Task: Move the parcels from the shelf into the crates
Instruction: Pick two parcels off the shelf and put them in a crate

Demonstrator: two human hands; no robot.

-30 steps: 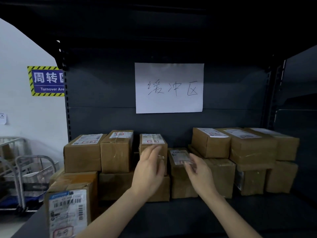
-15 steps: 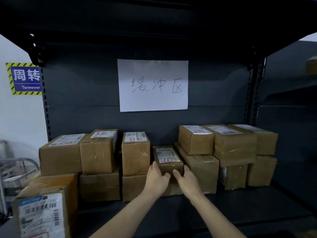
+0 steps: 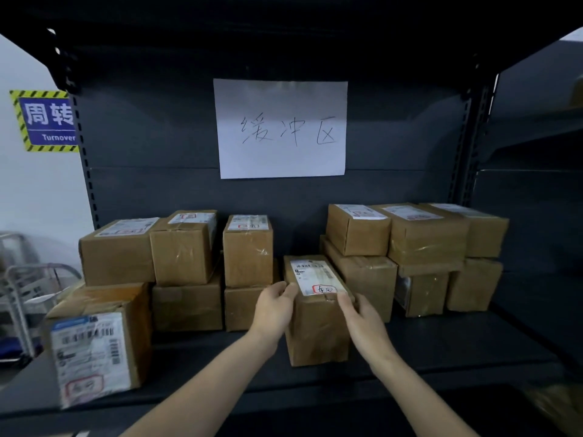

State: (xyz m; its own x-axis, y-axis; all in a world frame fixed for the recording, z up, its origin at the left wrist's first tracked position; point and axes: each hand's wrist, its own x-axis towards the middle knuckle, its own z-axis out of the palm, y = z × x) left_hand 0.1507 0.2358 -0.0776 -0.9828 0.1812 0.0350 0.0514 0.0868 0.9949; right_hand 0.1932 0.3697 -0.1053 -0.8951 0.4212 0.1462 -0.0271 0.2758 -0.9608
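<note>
The place is a parcel warehouse or sorting depot. A handwritten paper sign (image 3: 280, 127) is stuck to the back panel of a dark steel shelf (image 3: 441, 342). Below the sign, taped cardboard parcels (image 3: 186, 247) with barcoded shipping labels (image 3: 91, 357) are stacked two high. Far left of the sign, a hazard-striped blue placard (image 3: 47, 121) reads "Turnover", and a metal trolley (image 3: 19, 279) stands lower down.

The left hand (image 3: 273, 305) and right hand (image 3: 362, 323) are bare, and both forearms are uncovered to the frame's lower edge. The fingernails seem short, though blurred.

Left hand (image 3: 273, 307) and right hand (image 3: 362, 326) grip a labelled parcel (image 3: 315, 332) at the dark shelf (image 3: 441, 342).
</note>
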